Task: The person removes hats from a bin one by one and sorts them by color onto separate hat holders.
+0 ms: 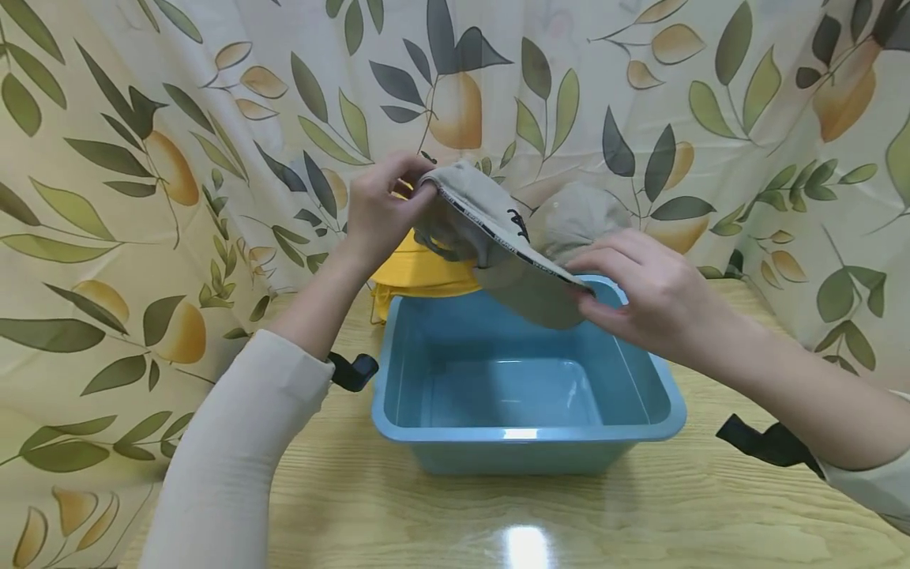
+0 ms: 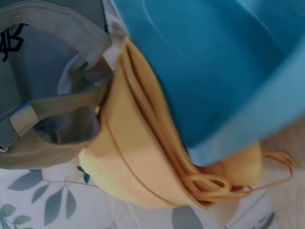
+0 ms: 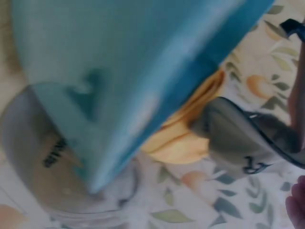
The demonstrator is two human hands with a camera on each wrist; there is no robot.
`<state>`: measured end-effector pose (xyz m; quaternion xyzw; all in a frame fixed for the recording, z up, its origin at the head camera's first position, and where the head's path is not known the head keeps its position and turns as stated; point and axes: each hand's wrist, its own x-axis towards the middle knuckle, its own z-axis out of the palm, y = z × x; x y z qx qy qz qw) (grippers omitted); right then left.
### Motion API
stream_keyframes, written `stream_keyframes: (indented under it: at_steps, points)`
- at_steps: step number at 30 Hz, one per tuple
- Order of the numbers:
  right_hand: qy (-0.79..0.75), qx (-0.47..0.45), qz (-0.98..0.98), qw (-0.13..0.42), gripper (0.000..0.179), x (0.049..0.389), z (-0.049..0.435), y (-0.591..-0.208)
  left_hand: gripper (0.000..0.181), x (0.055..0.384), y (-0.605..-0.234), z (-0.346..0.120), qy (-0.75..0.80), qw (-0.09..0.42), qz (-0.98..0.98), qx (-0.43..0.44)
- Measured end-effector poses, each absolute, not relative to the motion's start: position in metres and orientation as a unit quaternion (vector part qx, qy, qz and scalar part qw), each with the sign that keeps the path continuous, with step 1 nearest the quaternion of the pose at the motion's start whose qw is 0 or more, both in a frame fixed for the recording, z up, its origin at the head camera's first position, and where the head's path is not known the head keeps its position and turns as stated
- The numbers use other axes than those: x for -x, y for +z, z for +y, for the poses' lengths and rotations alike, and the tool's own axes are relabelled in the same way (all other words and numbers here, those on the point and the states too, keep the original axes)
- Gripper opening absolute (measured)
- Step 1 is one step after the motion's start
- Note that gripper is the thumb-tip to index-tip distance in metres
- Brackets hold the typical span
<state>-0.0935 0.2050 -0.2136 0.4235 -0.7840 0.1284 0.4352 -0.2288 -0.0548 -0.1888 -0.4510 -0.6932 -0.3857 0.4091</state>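
Note:
My left hand (image 1: 387, 201) grips one edge of a grey-beige baseball cap (image 1: 472, 194), held up over the far side of a blue plastic basin (image 1: 526, 458). At the cap's other end, the fingers and thumb of my right hand (image 1: 650, 288) pinch its edge. Black stitched lettering and a dark printed edge tape show on the cap, which slopes down to the right. Its inside and back strap (image 2: 62, 106) appear in the left wrist view. The basin's inside holds nothing visible.
Behind the basin on the left lies a yellow fabric hat (image 1: 423, 273) with a cord. A second beige cap (image 1: 583, 213) sits behind the basin's right side, partly hidden by my right hand. A leaf-and-fruit patterned curtain (image 1: 270, 182) surrounds the wooden table (image 1: 341, 490).

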Motion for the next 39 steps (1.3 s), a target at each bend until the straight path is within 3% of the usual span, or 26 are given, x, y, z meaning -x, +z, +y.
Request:
stream_keyframes:
  at_steps: [5, 12, 22, 27, 32, 39]
  points:
    - [0.122, -0.39, -0.81, 0.421, 0.015, 0.109, 0.215, -0.23, 0.005, 0.232, -0.197, -0.068, -0.367, 0.417, -0.697, 0.453]
    - [0.203, -0.375, -0.776, 0.465, 0.008, 0.122, 0.221, -0.242, 0.007, 0.226, -0.206, -0.076, -0.316, 0.442, -0.698, 0.467]
    - [0.205, -0.37, -0.719, 0.551, 0.013, 0.121, 0.215, -0.223, 0.02, 0.194, -0.206, -0.057, -0.307, 0.465, -0.666, 0.497]
    - [0.167, -0.362, -0.715, 0.574, 0.013, 0.116, 0.209, -0.21, 0.016, 0.17, -0.196, -0.032, -0.275, 0.469, -0.669, 0.507]
    - [0.134, -0.358, -0.73, 0.566, 0.01, 0.112, 0.206, -0.196, 0.007, 0.155, -0.184, -0.008, -0.225, 0.493, -0.69, 0.48]
    - [0.103, -0.357, -0.747, 0.552, 0.011, 0.11, 0.205, -0.19, 0.027, 0.161, -0.178, 0.012, -0.108, 0.551, -0.673, 0.481]
